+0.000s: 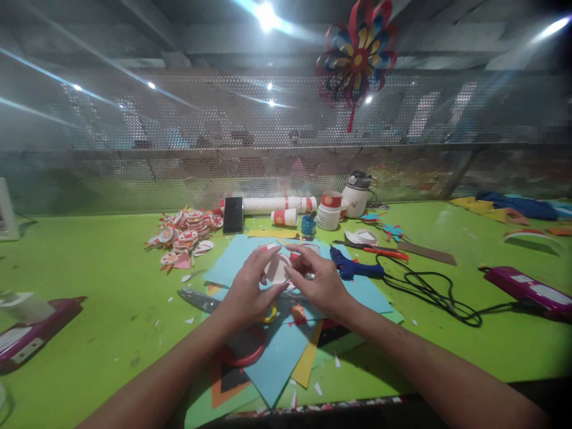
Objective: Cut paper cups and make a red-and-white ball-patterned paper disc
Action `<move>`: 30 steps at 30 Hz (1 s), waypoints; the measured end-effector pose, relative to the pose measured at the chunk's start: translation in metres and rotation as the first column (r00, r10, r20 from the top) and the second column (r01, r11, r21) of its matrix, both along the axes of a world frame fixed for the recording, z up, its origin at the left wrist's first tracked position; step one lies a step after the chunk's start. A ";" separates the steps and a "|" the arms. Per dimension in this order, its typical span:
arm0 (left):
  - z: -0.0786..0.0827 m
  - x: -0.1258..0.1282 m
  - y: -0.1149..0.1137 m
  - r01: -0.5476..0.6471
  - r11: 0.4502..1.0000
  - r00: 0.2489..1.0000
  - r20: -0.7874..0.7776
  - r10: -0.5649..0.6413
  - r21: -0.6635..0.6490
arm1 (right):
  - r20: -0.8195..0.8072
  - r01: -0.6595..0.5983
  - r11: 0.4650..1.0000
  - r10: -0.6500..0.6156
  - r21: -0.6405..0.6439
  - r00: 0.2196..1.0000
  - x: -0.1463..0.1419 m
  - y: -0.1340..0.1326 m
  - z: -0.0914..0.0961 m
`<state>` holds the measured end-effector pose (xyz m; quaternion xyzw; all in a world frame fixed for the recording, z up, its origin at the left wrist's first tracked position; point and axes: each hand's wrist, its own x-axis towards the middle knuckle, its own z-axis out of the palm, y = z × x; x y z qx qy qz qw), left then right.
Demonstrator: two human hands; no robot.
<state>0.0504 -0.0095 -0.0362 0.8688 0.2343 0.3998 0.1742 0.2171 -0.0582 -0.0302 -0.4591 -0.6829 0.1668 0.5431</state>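
My left hand (257, 275) and my right hand (319, 277) both close around a small white paper cup piece (277, 269), held over the colored sheets. Its round inside faces me, and fingers hide part of its edge. Just behind my right fingers lies more cut cup paper, partly covered. Under my left hand, scissors (196, 299) show grey blades and a yellow part. A red loop (248, 351) lies below my left wrist. Between my wrists is a small red and gold scrap (298, 314). A blue glue gun (355, 266) rests right of my right hand.
Light blue sheets (277, 351) cover the middle of the green table (116, 286). Back left is a pile of cut cup pieces (185, 232), beside a phone (233, 215). Cups (329, 215) and a bottle (355, 199) stand behind. Power strips (527, 289) lie at both sides; a black cord trails right.
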 end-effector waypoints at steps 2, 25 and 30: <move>-0.001 0.000 -0.001 0.013 1.000 1.000 -0.025 -0.013 -0.008 | 0.016 -0.008 1.000 0.007 0.017 1.000 0.000 0.000 -0.001; 0.000 -0.001 0.002 0.213 0.828 0.909 0.415 0.026 -0.518 | -0.041 0.449 0.850 -0.478 -0.275 0.878 0.091 0.075 0.018; 0.000 -0.001 0.003 0.180 0.865 0.887 0.457 0.063 -0.469 | 0.109 0.510 0.767 -0.512 -0.390 0.852 0.111 0.107 0.016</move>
